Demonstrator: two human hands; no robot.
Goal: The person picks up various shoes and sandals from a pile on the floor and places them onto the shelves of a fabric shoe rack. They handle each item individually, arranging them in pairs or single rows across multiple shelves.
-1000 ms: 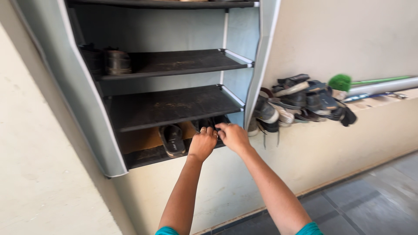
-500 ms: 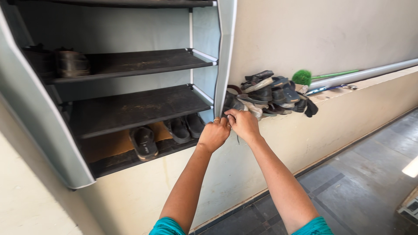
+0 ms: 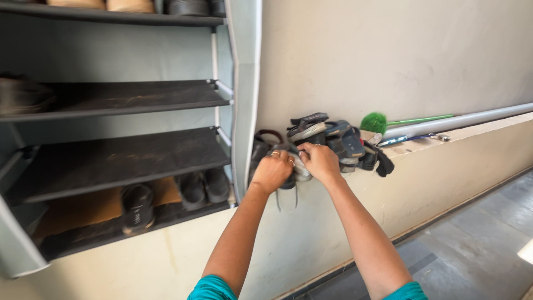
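Both my hands reach into a pile of dark sandals and shoes (image 3: 338, 141) heaped on a ledge beside a grey fabric shoe rack (image 3: 244, 100). My left hand (image 3: 272, 171) closes on a dark shoe (image 3: 260, 149) at the pile's left end, next to the rack's side panel. My right hand (image 3: 319, 161) grips another piece of footwear (image 3: 300, 169) close by; its laces or straps dangle below. The two hands almost touch.
The rack's black shelves (image 3: 122, 158) hold three dark sandals (image 3: 191, 189) on the lowest level and more shoes at the top. A green brush (image 3: 375, 122) and a grey pipe (image 3: 461, 119) lie along the ledge. A grey tiled floor (image 3: 466, 244) runs at lower right.
My hands left the rack's bottom shelf, where a pair of dark sandals now sits, and moved right to the shoe pile. The view panned right.
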